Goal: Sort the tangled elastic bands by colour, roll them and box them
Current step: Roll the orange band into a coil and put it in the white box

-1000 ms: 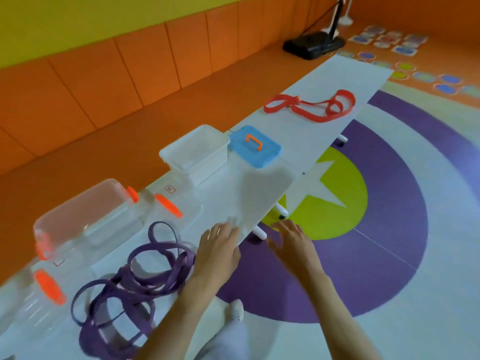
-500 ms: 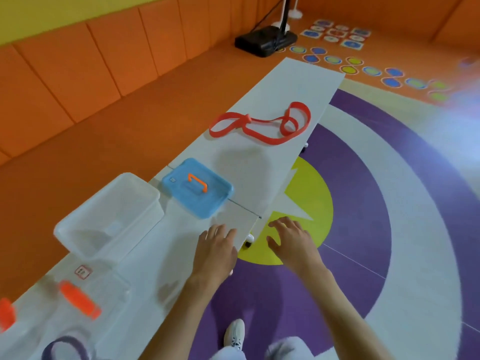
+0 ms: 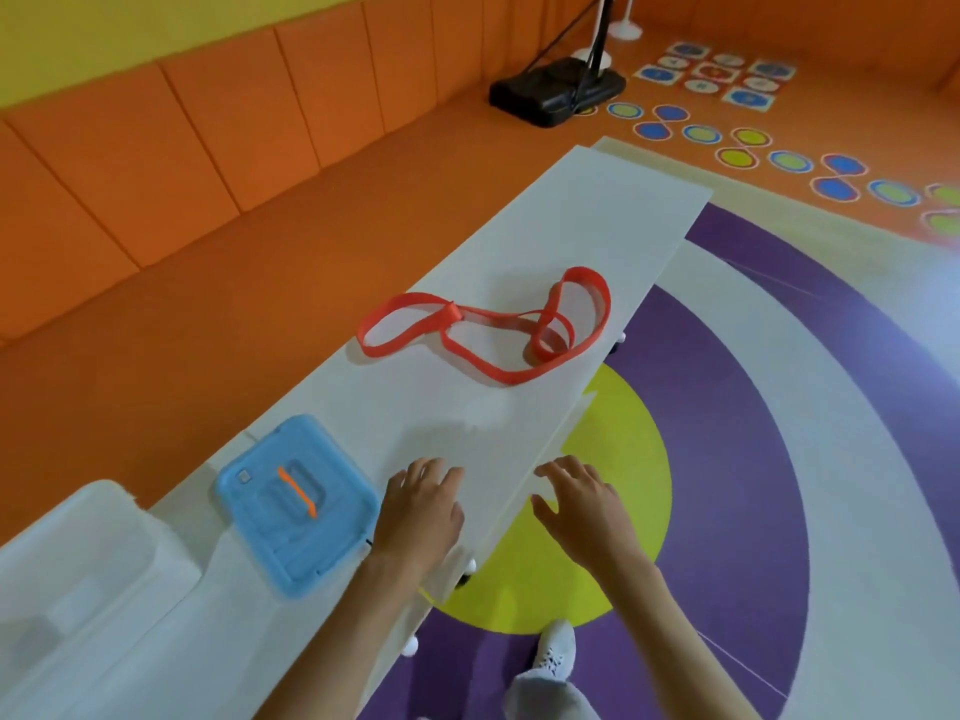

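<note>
**Red band next, not yet grasped**

Both hands are empty. L hand [image 3: 421, 511] hovers palm-down over the worktop [image 3: 571, 241] near its edge, fingers relaxed and spread. R hand [image 3: 587, 506] has the same pose, just off the edge above the floor. Neither seems to touch anything.

Red band [image 3: 506, 377] lies on the worktop ahead of both hands and well apart from them, loose and looped w/ a knot-like twist.

Step, prob.: going for the red band to untwist and roll it. Next move calls for hands fwd, pinch one end, flatten the twist, then roll tight. It looks floppy and will likely uncoil if let go.

Containers:
- Blue lid [image 3: 296, 506] w/ orange handle lies flat just left of the L hand, off its box.
- Clear box [image 3: 78, 563] sits further left, open. No band seen inside, but it's partly out of frame, so can't be sure.
</note>
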The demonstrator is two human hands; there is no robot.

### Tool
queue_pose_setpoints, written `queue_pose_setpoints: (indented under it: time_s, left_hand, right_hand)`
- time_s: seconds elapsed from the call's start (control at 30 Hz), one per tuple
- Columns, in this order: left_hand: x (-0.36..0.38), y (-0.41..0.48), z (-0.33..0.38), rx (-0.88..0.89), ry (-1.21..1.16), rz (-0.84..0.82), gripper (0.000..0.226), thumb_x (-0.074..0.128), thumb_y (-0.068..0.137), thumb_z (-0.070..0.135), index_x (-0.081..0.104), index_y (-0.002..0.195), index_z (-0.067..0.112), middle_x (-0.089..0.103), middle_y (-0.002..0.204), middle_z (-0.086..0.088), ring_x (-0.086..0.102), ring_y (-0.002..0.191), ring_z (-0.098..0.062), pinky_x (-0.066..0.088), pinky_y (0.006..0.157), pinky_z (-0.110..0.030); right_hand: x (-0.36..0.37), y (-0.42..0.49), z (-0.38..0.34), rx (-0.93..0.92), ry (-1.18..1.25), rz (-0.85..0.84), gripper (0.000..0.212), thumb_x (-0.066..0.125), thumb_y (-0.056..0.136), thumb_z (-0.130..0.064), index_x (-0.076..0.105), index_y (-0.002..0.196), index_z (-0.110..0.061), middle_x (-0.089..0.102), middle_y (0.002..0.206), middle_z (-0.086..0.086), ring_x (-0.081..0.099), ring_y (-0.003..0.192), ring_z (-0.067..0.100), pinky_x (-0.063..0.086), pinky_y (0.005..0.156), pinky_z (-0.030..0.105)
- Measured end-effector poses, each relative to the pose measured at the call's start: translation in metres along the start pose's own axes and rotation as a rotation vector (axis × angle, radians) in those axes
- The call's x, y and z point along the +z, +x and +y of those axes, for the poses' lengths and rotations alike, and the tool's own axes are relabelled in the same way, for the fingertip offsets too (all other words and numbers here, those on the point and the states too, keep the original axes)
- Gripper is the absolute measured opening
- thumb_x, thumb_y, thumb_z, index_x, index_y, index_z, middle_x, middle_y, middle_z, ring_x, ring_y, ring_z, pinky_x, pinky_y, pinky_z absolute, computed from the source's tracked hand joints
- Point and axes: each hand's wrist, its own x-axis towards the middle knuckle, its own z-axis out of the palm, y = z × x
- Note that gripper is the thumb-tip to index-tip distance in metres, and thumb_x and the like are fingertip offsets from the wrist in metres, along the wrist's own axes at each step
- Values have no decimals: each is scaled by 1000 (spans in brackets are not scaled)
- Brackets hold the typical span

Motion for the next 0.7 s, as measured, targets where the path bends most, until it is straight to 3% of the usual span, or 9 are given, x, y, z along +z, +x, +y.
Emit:
queue_pose_setpoints:
  time_s: [0.3, 0.47, 0.57, 0.7]
  left_hand:
    - [-20, 142, 13, -149, -28, 4, 53, 49, 104, 28, 44, 157, 23, 46, 158, 1, 38, 149, -22, 35, 118, -37]
    - [-8, 239, -12, -245, -149, 39, 57, 56, 104, 27, 43, 159, 22, 42, 165, -5, 41, 149, -26, 40, 118, -44]
    - [-2, 293, -29, -311, -243, 103, 60, 61, 103, 20, 42, 160, 21, 38, 168, -10, 41, 151, -32, 44, 117, -51]
    - [5, 347, -53, -462, -337, 156, 61, 65, 102, 15, 43, 159, 23, 38, 168, -13, 36, 155, -36, 38, 120, -59]
  right_hand:
    - [-55, 152, 61, -128, -14, -67, 47, 56, 104, -42, 50, 149, -27, 47, 153, -4, 46, 141, 21, 45, 106, 37]
    - [-64, 243, 89, -156, -128, -184, 77, 63, 99, -45, 26, 164, -30, 28, 167, 3, 35, 150, 29, 43, 113, 44]
    - [-62, 289, 103, -139, -181, -254, 88, 70, 94, -45, 21, 165, -30, 20, 170, 7, 29, 153, 31, 41, 114, 47]
    - [-53, 341, 117, -186, -270, -343, 102, 76, 89, -45, 13, 168, -35, 2, 176, 7, 12, 161, 30, 34, 122, 50]
